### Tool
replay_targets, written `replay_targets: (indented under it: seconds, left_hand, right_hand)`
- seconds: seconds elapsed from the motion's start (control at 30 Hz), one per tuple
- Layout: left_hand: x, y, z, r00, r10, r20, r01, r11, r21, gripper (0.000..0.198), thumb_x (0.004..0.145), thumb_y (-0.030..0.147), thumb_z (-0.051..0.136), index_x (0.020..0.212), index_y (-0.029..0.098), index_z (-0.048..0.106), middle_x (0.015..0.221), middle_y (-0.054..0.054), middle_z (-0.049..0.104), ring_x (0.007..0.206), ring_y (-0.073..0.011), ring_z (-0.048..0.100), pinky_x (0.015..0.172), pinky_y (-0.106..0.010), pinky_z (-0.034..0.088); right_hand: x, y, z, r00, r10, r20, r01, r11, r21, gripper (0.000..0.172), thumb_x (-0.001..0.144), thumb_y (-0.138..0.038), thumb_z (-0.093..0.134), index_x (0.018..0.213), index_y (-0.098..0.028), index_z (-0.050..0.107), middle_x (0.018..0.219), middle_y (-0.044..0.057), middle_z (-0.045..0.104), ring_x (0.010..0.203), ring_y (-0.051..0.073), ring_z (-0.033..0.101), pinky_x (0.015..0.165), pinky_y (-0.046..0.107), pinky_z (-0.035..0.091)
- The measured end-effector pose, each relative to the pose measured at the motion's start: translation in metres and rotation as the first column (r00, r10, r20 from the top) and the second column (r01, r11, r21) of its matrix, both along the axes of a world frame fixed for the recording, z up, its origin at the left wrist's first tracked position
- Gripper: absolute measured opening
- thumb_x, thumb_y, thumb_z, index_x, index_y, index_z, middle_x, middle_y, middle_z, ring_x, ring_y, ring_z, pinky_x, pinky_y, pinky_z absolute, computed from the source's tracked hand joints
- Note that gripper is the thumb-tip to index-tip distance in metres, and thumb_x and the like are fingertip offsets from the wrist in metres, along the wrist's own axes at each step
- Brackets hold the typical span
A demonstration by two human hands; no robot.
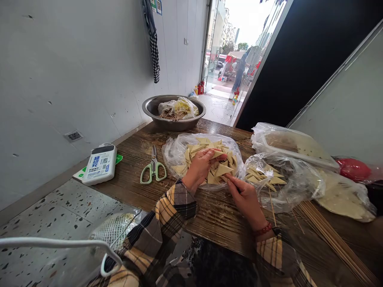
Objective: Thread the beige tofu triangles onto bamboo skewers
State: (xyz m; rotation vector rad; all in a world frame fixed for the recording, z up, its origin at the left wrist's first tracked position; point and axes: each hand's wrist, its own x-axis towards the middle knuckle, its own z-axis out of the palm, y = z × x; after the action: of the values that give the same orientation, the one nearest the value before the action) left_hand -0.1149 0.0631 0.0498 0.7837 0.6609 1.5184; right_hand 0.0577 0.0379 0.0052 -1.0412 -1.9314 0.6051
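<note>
My left hand (200, 166) is closed around a pale tan triangular piece (218, 154) that looks like sliced tofu sheet, thumb on top. Just right of it, my right hand (243, 195) is closed, its fingertips pinched at the lower edge of another tan triangle (224, 170); whether a thin stick is also in those fingers I cannot tell. Both hands are over a clear plastic bag (173, 153) spread open and heaped with such triangles. A second plastic bag (302, 179) with more triangles lies to the right. Thin wooden skewers (332, 235) lie in a bundle near the right front.
Green-handled scissors (153, 169) lie left of the bag, beyond them a white box-shaped device (100, 164) at the table edge. A metal basin (148, 109) holding bagged food and skewers stands at the back. A plastic-wrapped tray (295, 145) and a red item (354, 169) are at right.
</note>
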Motion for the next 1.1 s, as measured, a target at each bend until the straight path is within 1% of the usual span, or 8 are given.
replay_targets:
  seconds: [0.2, 0.4, 0.5, 0.67, 0.87, 0.97, 1.1]
  left_hand:
    - [0.0003, -0.0003, 0.0, 1.0, 0.004, 0.003, -0.004, 1.0, -0.024, 0.024, 0.076, 0.032, 0.069, 0.086, 0.011, 0.067, 0.084, -0.011, 0.072, 0.085, -0.0221, 0.069, 0.083, -0.033, 0.048]
    - [-0.0001, -0.0005, 0.0009, 1.0, 0.002, -0.003, -0.002, 1.0, -0.031, 0.024, 0.077, 0.032, 0.067, 0.088, 0.01, 0.065, 0.085, -0.012, 0.072, 0.086, -0.0227, 0.069, 0.078, -0.031, 0.05]
    - [-0.0017, 0.0012, -0.0008, 1.0, 0.002, 0.003, -0.001, 1.0, -0.03, 0.025, 0.077, 0.032, 0.068, 0.088, 0.01, 0.064, 0.086, -0.012, 0.072, 0.087, -0.0232, 0.07, 0.079, -0.032, 0.05]
    - [-0.0041, 0.0041, -0.003, 0.998, 0.058, -0.004, -0.058, 0.998, -0.015, 0.025, 0.079, 0.033, 0.065, 0.09, 0.011, 0.063, 0.085, -0.012, 0.072, 0.086, -0.0228, 0.07, 0.084, -0.035, 0.049]
    - [-0.0012, 0.0015, 0.0004, 0.996, 0.074, -0.053, -0.074, 0.997, 0.001, 0.025, 0.08, 0.033, 0.065, 0.09, 0.011, 0.062, 0.089, -0.012, 0.071, 0.089, -0.0229, 0.069, 0.083, -0.034, 0.049]
    - [0.0001, 0.0, 0.002, 0.996, 0.06, -0.072, -0.058, 0.998, 0.026, 0.026, 0.078, 0.034, 0.067, 0.091, 0.011, 0.062, 0.091, -0.011, 0.07, 0.091, -0.0224, 0.069, 0.084, -0.033, 0.048]
    - [0.001, -0.0014, 0.0027, 0.997, -0.004, -0.076, 0.006, 1.0, 0.03, 0.027, 0.077, 0.035, 0.068, 0.091, 0.012, 0.062, 0.09, -0.011, 0.071, 0.092, -0.0218, 0.068, 0.084, -0.031, 0.048]
  right_hand:
    - [0.0007, -0.0007, 0.0001, 1.0, 0.007, 0.009, -0.007, 1.0, -0.001, 0.031, 0.09, -0.03, 0.05, 0.112, -0.021, 0.071, 0.11, 0.007, 0.072, 0.1, 0.024, 0.07, 0.087, 0.038, 0.057]
    - [0.0006, -0.0011, 0.0002, 1.0, 0.019, 0.001, -0.019, 1.0, -0.021, 0.032, 0.09, -0.029, 0.05, 0.114, -0.02, 0.07, 0.113, 0.008, 0.071, 0.103, 0.025, 0.068, 0.091, 0.04, 0.055]
    - [0.0008, -0.0017, 0.0003, 1.0, 0.017, -0.002, -0.017, 0.999, -0.027, 0.033, 0.09, -0.031, 0.05, 0.113, -0.019, 0.07, 0.113, 0.009, 0.071, 0.104, 0.025, 0.068, 0.091, 0.04, 0.055]
    - [0.0009, -0.0033, 0.0015, 1.0, 0.022, 0.002, -0.021, 1.0, -0.021, 0.033, 0.09, -0.031, 0.05, 0.112, -0.018, 0.071, 0.111, 0.009, 0.071, 0.102, 0.026, 0.069, 0.09, 0.04, 0.056]
    - [0.0007, -0.0036, 0.0015, 1.0, -0.002, 0.016, 0.002, 1.0, -0.03, 0.034, 0.09, -0.032, 0.049, 0.113, -0.018, 0.071, 0.112, 0.009, 0.071, 0.103, 0.026, 0.068, 0.09, 0.04, 0.056]
    - [0.0009, -0.0029, 0.0, 1.0, -0.012, 0.018, 0.013, 1.0, -0.027, 0.033, 0.09, -0.032, 0.05, 0.113, -0.018, 0.071, 0.112, 0.01, 0.071, 0.103, 0.027, 0.068, 0.089, 0.04, 0.056]
    - [0.0016, -0.0013, -0.0015, 1.0, -0.011, 0.01, 0.011, 1.0, -0.012, 0.033, 0.09, -0.031, 0.05, 0.112, -0.019, 0.071, 0.11, 0.009, 0.072, 0.1, 0.026, 0.069, 0.088, 0.04, 0.056]
